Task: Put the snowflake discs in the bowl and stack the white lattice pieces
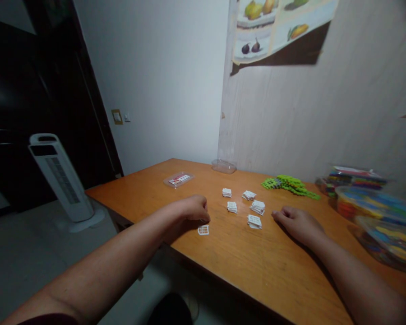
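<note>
My left hand [195, 208] is over the table near its front edge, fingers curled down in a pinch. What the fingertips hold, if anything, is hidden. Just below them a flat white lattice piece, like a small toy window frame [203, 230], lies on the wood. My right hand [297, 222] rests closed on the table, with nothing visible in it. Between the hands stand several small stacks of white pieces; the front stack [255, 221] and another stack [257, 207] are nearest my right hand. Farther back are a third stack [226, 192] and others.
The wooden table [209, 259] carries a clear lid with a printed card [178, 179], an empty clear tray [223, 166] by the wall, and a green pile of plastic pieces [289, 186]. Tubs of coloured pieces [375, 203] crowd the right. A tower fan [62, 180] stands left.
</note>
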The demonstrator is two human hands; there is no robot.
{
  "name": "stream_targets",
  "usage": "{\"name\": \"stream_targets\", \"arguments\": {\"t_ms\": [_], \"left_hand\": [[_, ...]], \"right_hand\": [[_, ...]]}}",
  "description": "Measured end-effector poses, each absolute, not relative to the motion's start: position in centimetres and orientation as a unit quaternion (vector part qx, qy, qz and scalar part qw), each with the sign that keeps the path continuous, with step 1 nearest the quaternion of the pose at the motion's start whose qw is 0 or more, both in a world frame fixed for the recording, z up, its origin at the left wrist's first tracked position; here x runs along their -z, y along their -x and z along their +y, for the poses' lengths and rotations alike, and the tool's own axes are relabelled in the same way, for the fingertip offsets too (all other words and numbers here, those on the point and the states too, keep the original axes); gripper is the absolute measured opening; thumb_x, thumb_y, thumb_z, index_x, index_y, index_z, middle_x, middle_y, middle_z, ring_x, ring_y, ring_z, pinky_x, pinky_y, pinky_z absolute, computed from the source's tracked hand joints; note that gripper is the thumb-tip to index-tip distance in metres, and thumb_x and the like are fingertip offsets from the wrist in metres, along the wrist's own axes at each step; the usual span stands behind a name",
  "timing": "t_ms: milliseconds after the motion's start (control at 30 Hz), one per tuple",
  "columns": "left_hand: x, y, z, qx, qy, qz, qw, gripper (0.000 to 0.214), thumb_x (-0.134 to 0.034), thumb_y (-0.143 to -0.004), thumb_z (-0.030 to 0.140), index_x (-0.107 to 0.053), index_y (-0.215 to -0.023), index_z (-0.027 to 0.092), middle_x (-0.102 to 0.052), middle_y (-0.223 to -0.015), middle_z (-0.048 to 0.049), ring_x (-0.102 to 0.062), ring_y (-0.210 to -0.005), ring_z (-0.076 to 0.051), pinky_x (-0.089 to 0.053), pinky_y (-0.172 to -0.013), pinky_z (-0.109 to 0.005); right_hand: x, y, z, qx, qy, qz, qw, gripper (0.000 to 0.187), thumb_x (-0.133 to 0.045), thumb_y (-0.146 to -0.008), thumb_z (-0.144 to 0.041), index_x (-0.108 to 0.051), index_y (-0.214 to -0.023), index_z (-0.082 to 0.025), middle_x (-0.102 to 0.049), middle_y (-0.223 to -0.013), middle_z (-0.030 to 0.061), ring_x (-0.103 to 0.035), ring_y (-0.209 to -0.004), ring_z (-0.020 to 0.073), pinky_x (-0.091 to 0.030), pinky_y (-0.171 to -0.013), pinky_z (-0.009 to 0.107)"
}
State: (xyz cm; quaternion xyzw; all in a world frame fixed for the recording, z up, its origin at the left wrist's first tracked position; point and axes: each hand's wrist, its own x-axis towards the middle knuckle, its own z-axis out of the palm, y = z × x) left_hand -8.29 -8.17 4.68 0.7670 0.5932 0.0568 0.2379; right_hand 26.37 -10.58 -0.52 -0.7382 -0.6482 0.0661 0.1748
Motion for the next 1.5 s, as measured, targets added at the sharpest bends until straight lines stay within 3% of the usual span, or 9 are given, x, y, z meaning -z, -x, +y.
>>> {"name": "stream_targets", "arguments": {"t_ms": [167, 400, 633, 833, 1133, 1500], "left_hand": [[-4.1, 7.8, -7.5, -0.103, -0.742, 0.593, 0.295, 0.011, -0.066, -0.053, 0.011, -0.058, -0.059, 0.016, -0.055, -0.052, 0.0026, -0.050, -0.051, -0.012, -0.031, -0.046, -0.020], [-4.5, 4.7, -6.1, -0.273, -0.653, 0.585, 0.397, 0.013, -0.064, -0.062, 0.006, -0.055, -0.059, 0.014, -0.046, -0.046, 0.0051, -0.041, -0.043, -0.007, -0.025, -0.043, -0.019], [-4.9, 1.2, -5.5, -0.329, -0.603, 0.584, 0.432, 0.018, -0.062, -0.072, 0.010, -0.049, -0.060, 0.015, -0.041, -0.045, 0.0064, -0.034, -0.040, -0.006, -0.023, -0.042, -0.020], [-4.9, 0.1, -5.3, -0.344, -0.596, 0.584, 0.432, 0.010, -0.058, -0.074, 0.007, -0.055, -0.069, 0.015, -0.045, -0.049, 0.0063, -0.035, -0.042, -0.006, -0.022, -0.043, -0.019], [-5.8, 0.0, -6.2, -0.294, -0.631, 0.577, 0.427, 0.031, -0.053, -0.072, 0.001, -0.042, -0.047, 0.016, -0.035, -0.037, 0.0050, -0.030, -0.036, -0.006, -0.019, -0.042, -0.022], [-3.9, -0.2, -5.5, -0.299, -0.655, 0.571, 0.394, 0.025, -0.061, -0.071, 0.008, -0.047, -0.051, 0.015, -0.042, -0.042, 0.0035, -0.037, -0.040, -0.007, -0.023, -0.044, -0.021]], "right_hand": [[0.3, -26.2, -10.7, -0.063, 0.740, -0.647, 0.176, 0.047, -0.043, -0.087, -0.063, -0.057, -0.066, -0.023, -0.064, -0.065, 0.0033, -0.058, -0.061, 0.0191, -0.026, -0.051, 0.028], [0.4, -26.3, -10.6, -0.066, 0.738, -0.649, 0.173, 0.046, -0.042, -0.087, -0.062, -0.057, -0.067, -0.023, -0.065, -0.066, 0.0028, -0.059, -0.062, 0.0191, -0.027, -0.052, 0.028], [0.7, -26.5, -10.4, -0.067, 0.728, -0.654, 0.194, 0.046, -0.044, -0.086, -0.062, -0.057, -0.065, -0.022, -0.064, -0.063, 0.0026, -0.057, -0.060, 0.0183, -0.025, -0.052, 0.028], [0.5, -26.4, -10.5, -0.071, 0.731, -0.652, 0.189, 0.046, -0.044, -0.087, -0.061, -0.057, -0.065, -0.023, -0.064, -0.065, 0.0026, -0.057, -0.062, 0.0185, -0.026, -0.052, 0.028], [0.2, -26.1, -10.8, -0.067, 0.737, -0.647, 0.183, 0.045, -0.044, -0.087, -0.059, -0.057, -0.065, -0.023, -0.064, -0.065, 0.0025, -0.056, -0.062, 0.0180, -0.026, -0.052, 0.028], [0.3, -26.3, -10.6, -0.070, 0.734, -0.649, 0.186, 0.045, -0.045, -0.087, -0.060, -0.057, -0.066, -0.023, -0.063, -0.064, 0.0026, -0.057, -0.061, 0.0183, -0.026, -0.052, 0.027]]}}
